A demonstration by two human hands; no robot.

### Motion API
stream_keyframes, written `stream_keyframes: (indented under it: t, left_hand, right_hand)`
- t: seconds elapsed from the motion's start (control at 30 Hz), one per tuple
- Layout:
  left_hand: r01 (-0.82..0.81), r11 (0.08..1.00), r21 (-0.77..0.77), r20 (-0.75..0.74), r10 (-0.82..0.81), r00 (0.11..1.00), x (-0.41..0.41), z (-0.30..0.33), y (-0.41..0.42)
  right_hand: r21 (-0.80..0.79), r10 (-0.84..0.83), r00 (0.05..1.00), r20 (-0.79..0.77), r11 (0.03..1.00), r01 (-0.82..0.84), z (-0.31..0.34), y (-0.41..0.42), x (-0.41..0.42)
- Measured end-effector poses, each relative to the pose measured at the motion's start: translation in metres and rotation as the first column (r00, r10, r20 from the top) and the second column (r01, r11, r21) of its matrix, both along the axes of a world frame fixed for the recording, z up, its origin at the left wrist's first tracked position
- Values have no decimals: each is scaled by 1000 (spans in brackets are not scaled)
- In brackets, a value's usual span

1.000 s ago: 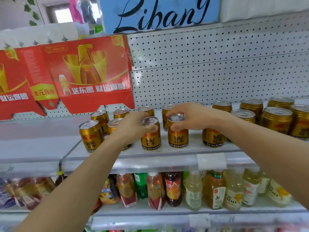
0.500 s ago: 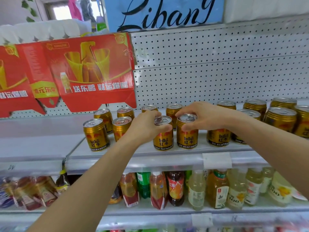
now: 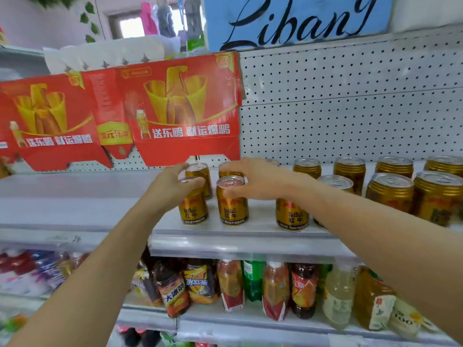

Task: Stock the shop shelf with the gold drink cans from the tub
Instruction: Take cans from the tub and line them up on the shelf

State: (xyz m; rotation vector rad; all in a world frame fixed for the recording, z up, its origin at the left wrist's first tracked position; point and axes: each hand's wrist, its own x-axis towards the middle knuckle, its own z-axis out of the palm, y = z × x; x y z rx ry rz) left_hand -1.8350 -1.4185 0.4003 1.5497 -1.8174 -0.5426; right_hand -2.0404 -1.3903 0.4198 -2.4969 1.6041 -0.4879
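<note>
Pegboard back wall (image 3: 350,116): white and perforated, it fills the view from 12 to 3 o'clock behind the cans.
Red carton (image 3: 175,108): flattened printed cardboard that leans on the wall at 10 to 11 o'clock, above the left end of the shelf.
Blue sign (image 3: 295,18): it sits at 12 o'clock with black script lettering.
Shelf (image 3: 238,242): a pale shelf board crosses the middle of the view and carries the gold cans upright.
Lower shelf (image 3: 250,326): at 6 o'clock it holds a row of bottled drinks (image 3: 275,289).
Gold can rows (image 3: 390,191): more cans stand in ranks from the centre out to 3 o'clock.
Left hand (image 3: 170,186): its fingers curl round the top of the left front can (image 3: 193,209), which stands on the shelf.
Right hand (image 3: 260,181): its fingers and thumb pinch the rim of the right front can (image 3: 232,204), which stands on the shelf just beside the left one.
Tub: out of view.
</note>
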Motion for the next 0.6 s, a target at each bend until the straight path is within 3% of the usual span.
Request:
stream_keyframes:
  t: [0.1,0.47,0.6]
  left_hand:
    - [93,995,26,-54,-91,994,7,-5,-4]
    - [140,990,-14,39,-139,990,2,-5,0]
    - [170,985,-7,10,-170,985,-2,-4,2]
  right_hand:
    - [22,13,1000,-15,1000,-12,-3,-9,17]
    - [54,-4,999,-36,999,6,-1,-7,-1]
    - [52,-4,999,-33,999,5,0,-4,-5]
